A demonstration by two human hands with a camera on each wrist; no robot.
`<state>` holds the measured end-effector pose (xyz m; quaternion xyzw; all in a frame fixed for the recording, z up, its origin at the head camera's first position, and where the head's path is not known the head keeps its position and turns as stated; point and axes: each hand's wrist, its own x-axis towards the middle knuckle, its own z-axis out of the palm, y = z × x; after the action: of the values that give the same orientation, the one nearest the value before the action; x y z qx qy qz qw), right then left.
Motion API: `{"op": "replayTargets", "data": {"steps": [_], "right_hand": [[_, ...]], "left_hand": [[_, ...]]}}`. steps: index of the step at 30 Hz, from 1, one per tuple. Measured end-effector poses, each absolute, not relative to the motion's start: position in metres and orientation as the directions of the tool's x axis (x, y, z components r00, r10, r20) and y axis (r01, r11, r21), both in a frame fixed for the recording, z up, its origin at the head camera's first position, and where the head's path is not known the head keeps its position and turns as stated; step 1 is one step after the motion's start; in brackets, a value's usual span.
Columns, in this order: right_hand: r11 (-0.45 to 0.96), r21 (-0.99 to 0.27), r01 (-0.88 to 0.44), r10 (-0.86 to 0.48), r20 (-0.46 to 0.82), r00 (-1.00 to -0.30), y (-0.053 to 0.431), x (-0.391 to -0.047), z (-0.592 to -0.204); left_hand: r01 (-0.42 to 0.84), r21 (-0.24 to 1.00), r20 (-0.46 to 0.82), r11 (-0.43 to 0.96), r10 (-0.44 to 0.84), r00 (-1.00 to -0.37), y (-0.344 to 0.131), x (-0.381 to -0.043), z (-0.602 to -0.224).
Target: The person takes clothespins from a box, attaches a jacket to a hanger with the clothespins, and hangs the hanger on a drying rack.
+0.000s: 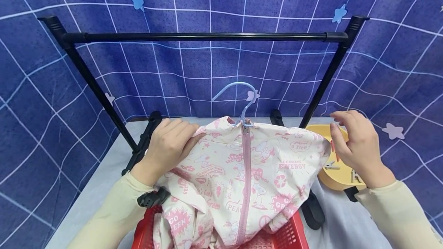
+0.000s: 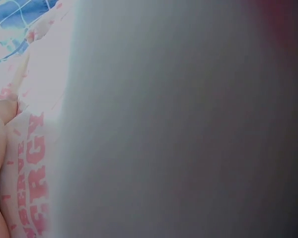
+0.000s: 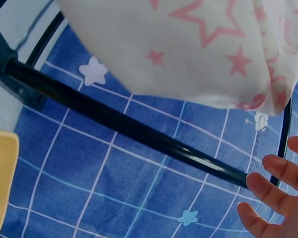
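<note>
Blue curtain fabric (image 1: 194, 64) with white grid lines and stars fills the background, the script word "You" readable near its top, behind a black rack (image 1: 207, 37) standing on a bench (image 1: 107, 172) covered in pale cloth. Before the rack is a white jacket (image 1: 270, 156) with pink print, a pink zipper (image 1: 246, 172) down its front and the hook of a light-blue hanger (image 1: 238, 83) rising at the collar. Its lettering includes "CONSERVE ENERGY" and "Plant a Tree" on the right side, "PEAC" running up to the zipper, and "GO" above a partly folded "EEN" in a pink burst at lower left; smaller lines blur. The left wrist view, mostly blocked by a blurred pale shape, shows "ERGY" sideways. The left hand (image 1: 169, 145) grips the jacket's left shoulder; the right hand (image 1: 360, 145) holds nothing, its fingers parted and loosely bent just beside the other shoulder. The jacket's lower folds drape over a red basket (image 1: 299, 229). At right, a yellow container (image 1: 328, 183) holds clips (image 1: 332, 165).
</note>
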<state>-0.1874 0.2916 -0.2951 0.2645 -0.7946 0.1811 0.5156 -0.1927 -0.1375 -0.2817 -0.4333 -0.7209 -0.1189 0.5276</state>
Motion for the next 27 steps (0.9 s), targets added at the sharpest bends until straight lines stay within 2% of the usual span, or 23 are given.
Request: {"op": "replayTargets", "data": {"steps": [13,27], "right_hand": [[0.834,-0.099,-0.542,-0.172,0.888,-0.427,0.310,-0.195,-0.305],[0.865,-0.130,-0.484,-0.143,0.861,-0.488,0.326,-0.208,-0.315]], "left_hand": [[0.753,-0.291,0.862,0.590,0.503,-0.060,-0.137,-0.193,-0.281],[0.762,-0.282,0.857,0.583,0.510,-0.073,-0.138,-0.194,-0.281]]}}
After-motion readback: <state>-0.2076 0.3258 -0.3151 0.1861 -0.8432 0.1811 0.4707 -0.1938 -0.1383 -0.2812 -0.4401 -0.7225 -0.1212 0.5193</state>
